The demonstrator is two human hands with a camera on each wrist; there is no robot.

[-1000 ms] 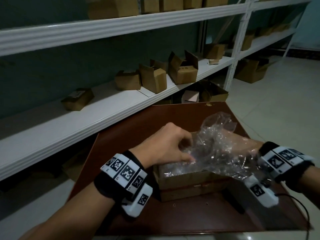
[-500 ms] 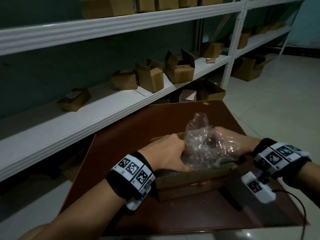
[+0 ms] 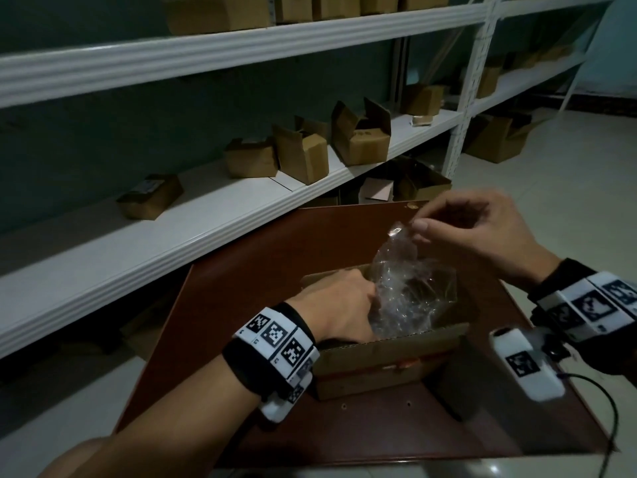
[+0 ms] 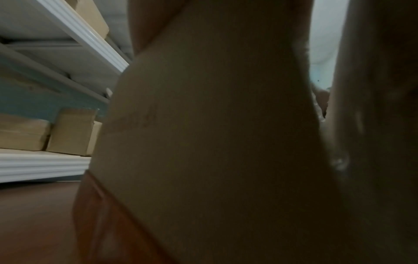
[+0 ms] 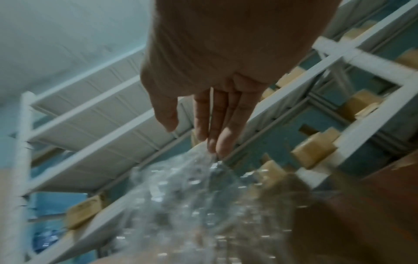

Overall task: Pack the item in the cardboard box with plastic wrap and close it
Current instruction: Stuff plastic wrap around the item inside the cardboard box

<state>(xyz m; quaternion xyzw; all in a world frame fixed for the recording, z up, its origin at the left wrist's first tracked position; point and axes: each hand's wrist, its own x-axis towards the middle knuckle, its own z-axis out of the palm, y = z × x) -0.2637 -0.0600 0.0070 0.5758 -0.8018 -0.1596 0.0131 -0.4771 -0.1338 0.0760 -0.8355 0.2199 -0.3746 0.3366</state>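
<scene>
An open cardboard box (image 3: 389,353) sits on the reddish-brown table (image 3: 241,288). Clear plastic wrap (image 3: 410,291) fills it and sticks up in a crumpled peak. My left hand (image 3: 341,305) reaches into the box's left side against the wrap, with its fingers hidden inside. My right hand (image 3: 422,219) hovers above the box's far edge. Its fingers lie fairly straight, the thumb apart, the fingertips (image 5: 219,148) touching the peak of the wrap (image 5: 181,196). The left wrist view is filled by a dim cardboard wall (image 4: 203,142). Whatever lies under the wrap is hidden.
White shelving (image 3: 206,215) runs behind and left of the table and carries several small cardboard boxes (image 3: 300,157). More boxes stand under the shelf beyond the table (image 3: 420,184). Pale tiled floor (image 3: 568,201) lies to the right. A black cable (image 3: 610,408) trails from the right wrist.
My right hand has risen out of the box, up and to the right, and the wrap now stands in a peak at its fingertips. My left hand has stayed in the box's left side.
</scene>
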